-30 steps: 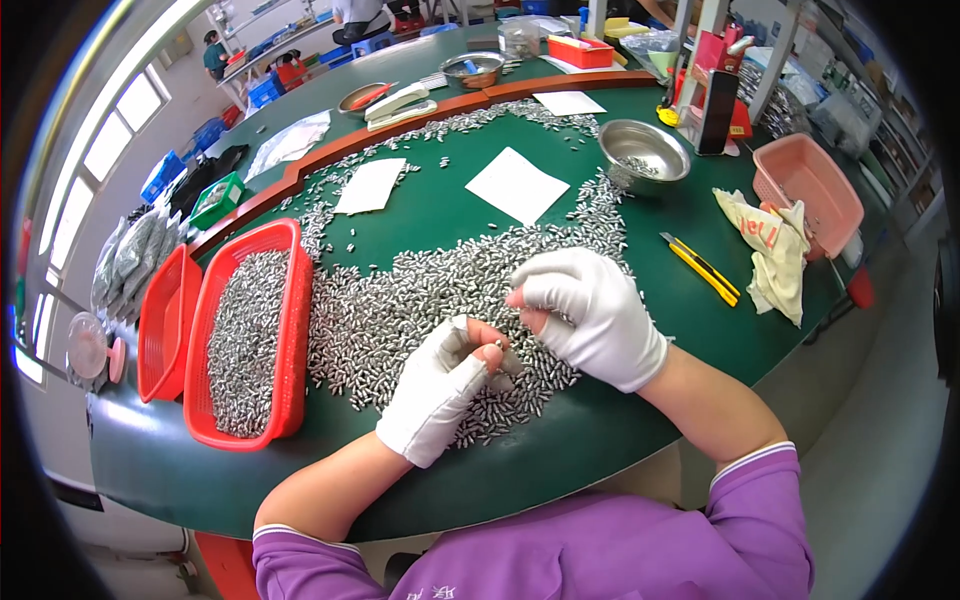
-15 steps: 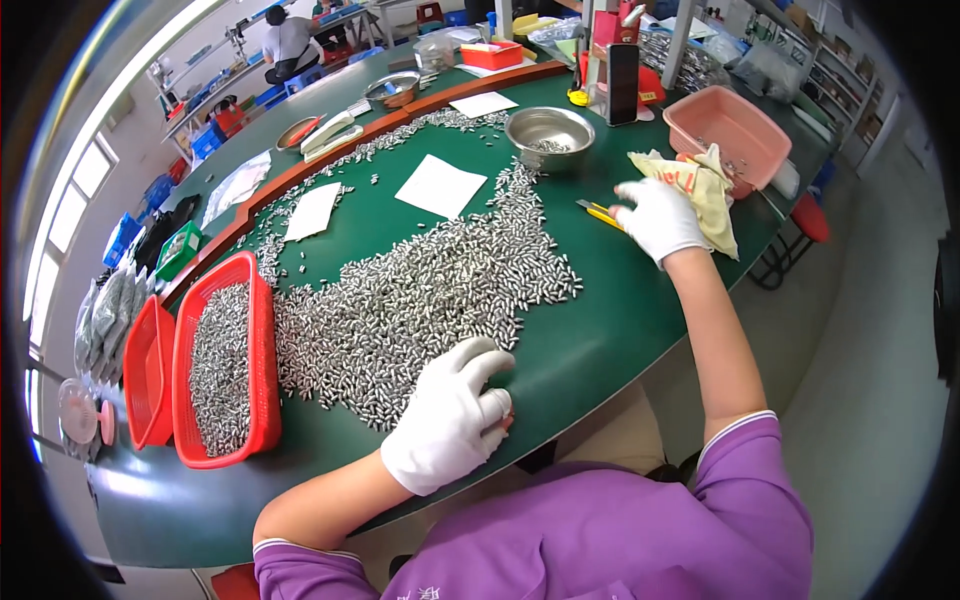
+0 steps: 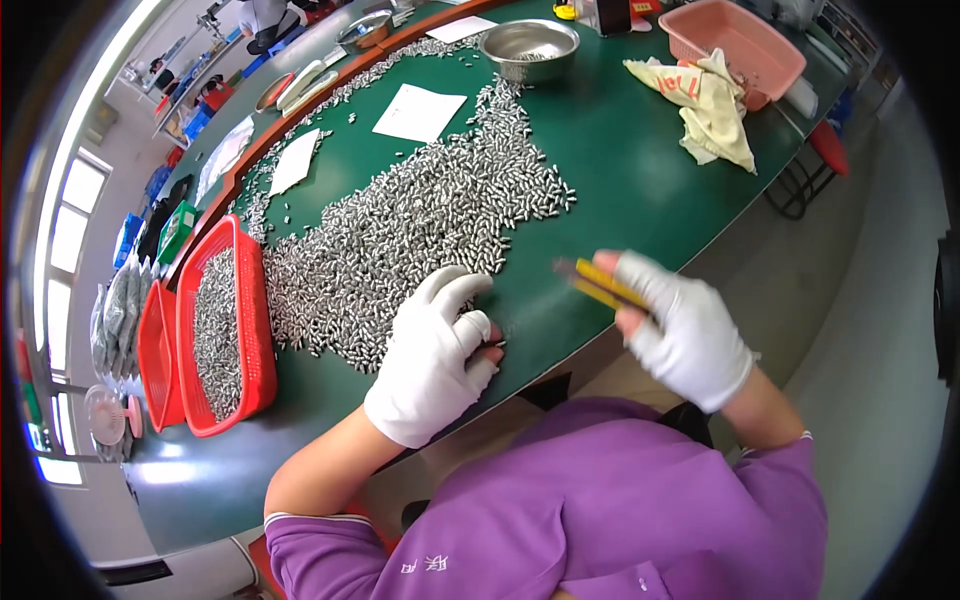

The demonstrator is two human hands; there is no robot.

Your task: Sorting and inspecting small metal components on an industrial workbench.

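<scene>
My gloved left hand (image 3: 430, 352) rests at the near right edge of a wide pile of small silver metal pins (image 3: 400, 230). Its fingers are curled, with bare thumb and fingertip close together; whatever lies between them is too small to name. To the right, over the table's front edge, my gloved right hand (image 3: 685, 325) grips what looks like a yellow utility knife (image 3: 607, 285), its grey tip pointing left. Motion blurs the knife somewhat. Two bare fingertips show through the right glove.
Left of the pile stands a red basket (image 3: 262, 340) of pins beside another red basket (image 3: 158, 350). White papers (image 3: 420, 113) lie beyond the pile. Farther back are a metal bowl (image 3: 530, 65), a pale yellow cloth (image 3: 715, 125) and a pink basin (image 3: 735, 30). A brown wooden strip (image 3: 232, 185) borders the work area.
My right hand has picked the yellow knife up from beside the cloth and drawn it back toward me. The left hand stays at the pile's edge. The view has tilted downward.
</scene>
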